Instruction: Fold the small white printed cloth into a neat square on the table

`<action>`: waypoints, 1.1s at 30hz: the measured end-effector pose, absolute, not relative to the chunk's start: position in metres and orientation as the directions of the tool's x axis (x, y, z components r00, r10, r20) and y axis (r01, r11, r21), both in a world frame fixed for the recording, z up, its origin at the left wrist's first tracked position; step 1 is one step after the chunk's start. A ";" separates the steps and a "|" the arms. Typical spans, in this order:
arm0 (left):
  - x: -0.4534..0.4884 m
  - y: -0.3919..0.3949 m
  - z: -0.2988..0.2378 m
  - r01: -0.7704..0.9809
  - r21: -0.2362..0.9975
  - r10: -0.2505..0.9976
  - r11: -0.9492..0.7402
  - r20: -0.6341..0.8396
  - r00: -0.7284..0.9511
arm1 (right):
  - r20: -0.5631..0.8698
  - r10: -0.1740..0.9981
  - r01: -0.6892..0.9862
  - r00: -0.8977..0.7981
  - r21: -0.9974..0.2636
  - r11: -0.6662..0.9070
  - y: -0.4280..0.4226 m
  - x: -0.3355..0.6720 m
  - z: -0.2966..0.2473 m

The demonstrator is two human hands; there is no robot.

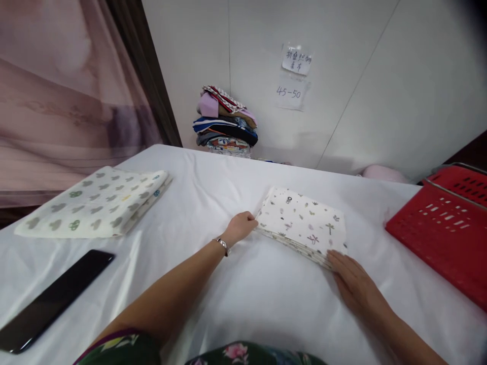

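A folded white cloth (302, 218) with small palm trees, leaves and birds printed on it lies in the middle of the table, its layers showing along the near edge. My left hand (240, 227) pinches its left near corner between thumb and fingers. Over at the right near corner, my right hand (355, 281) rests with its fingers stretched out and their tips touching the cloth. Farther left lies another folded cloth (93, 203), cream with grey and green cloud-like shapes, apart from both hands.
A black phone-like slab (53, 301) lies at the front left of the white-covered table (213, 187). At the right edge stands a red plastic basket (441, 223). Behind the table rises a stack of folded fabrics (226, 124) against the wall, beside a pink curtain (68, 101).
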State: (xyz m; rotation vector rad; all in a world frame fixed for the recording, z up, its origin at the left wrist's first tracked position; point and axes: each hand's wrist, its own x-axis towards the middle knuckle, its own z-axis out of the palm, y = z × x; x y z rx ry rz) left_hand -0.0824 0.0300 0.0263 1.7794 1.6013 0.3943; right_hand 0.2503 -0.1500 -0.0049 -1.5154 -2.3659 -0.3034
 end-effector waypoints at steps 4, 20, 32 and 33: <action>-0.079 0.029 0.025 0.700 0.709 0.979 -0.085 -0.070 0.190 | 0.359 0.860 0.921 -0.362 -0.005 0.389 -0.144 0.225 0.006; -0.080 0.020 0.020 0.492 0.266 0.560 -0.829 0.402 0.725 | 0.525 0.794 0.918 -0.308 -0.056 0.393 -0.108 0.184 0.006; -0.053 0.015 0.042 0.595 0.370 0.700 -0.713 0.346 0.624 | 0.540 0.783 0.922 -0.308 -0.035 0.387 -0.122 0.181 -0.024; -0.047 0.017 0.043 0.581 0.358 0.682 -0.731 0.370 0.631 | 0.541 0.781 0.921 -0.312 -0.031 0.388 -0.121 0.181 -0.024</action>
